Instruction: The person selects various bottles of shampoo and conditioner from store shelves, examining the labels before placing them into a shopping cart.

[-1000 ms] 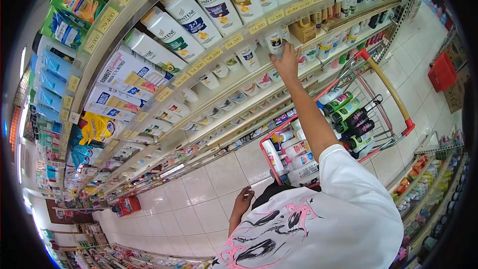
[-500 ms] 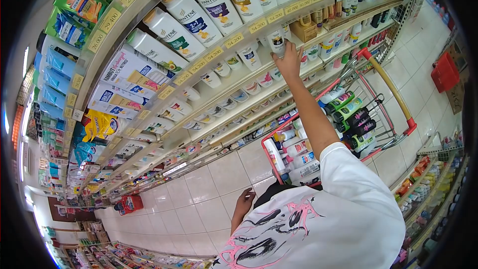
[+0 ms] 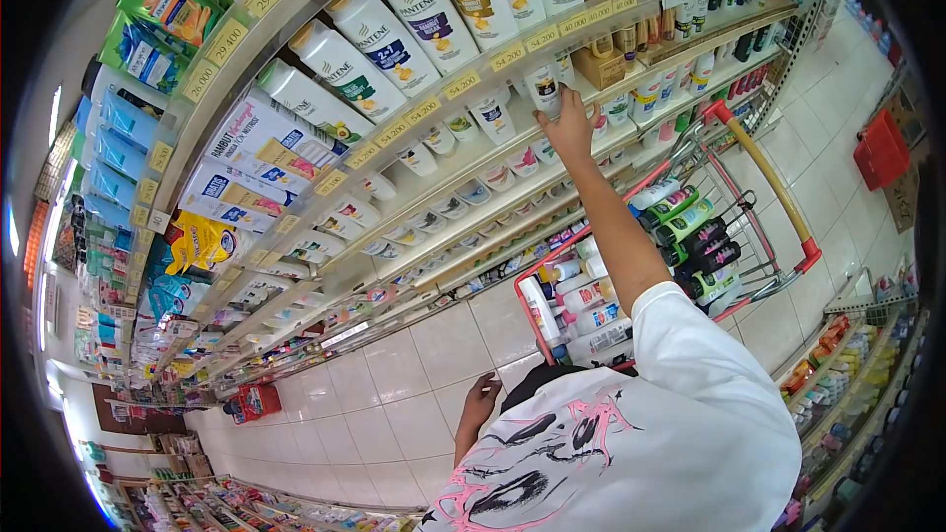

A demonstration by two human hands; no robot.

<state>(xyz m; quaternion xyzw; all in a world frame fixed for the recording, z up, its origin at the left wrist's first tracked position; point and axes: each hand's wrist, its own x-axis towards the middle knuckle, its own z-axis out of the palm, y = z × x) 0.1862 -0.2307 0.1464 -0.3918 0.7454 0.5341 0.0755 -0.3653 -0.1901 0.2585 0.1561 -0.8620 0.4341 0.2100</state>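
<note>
My right hand reaches up to a shelf below the large Pantene bottles. Its thumb and fingers are closed around the lower part of a small white shampoo bottle with a dark label. Beside that bottle stands another white shampoo bottle with a blue label. My left hand hangs low by my shirt, over the tiled floor, holding nothing, its fingers loosely apart. On the upper shelf, large Pantene bottles stand in a row behind price tags.
A shopping cart with a yellow handle stands at my right, loaded with several bottles. Tiled floor runs along the aisle. A red basket is at far right, and another red basket lies farther down the aisle.
The small bottle under my right hand looks slightly lower and more to the left, its label turned a little. The view has shifted slightly. My left hand stays where it was.
</note>
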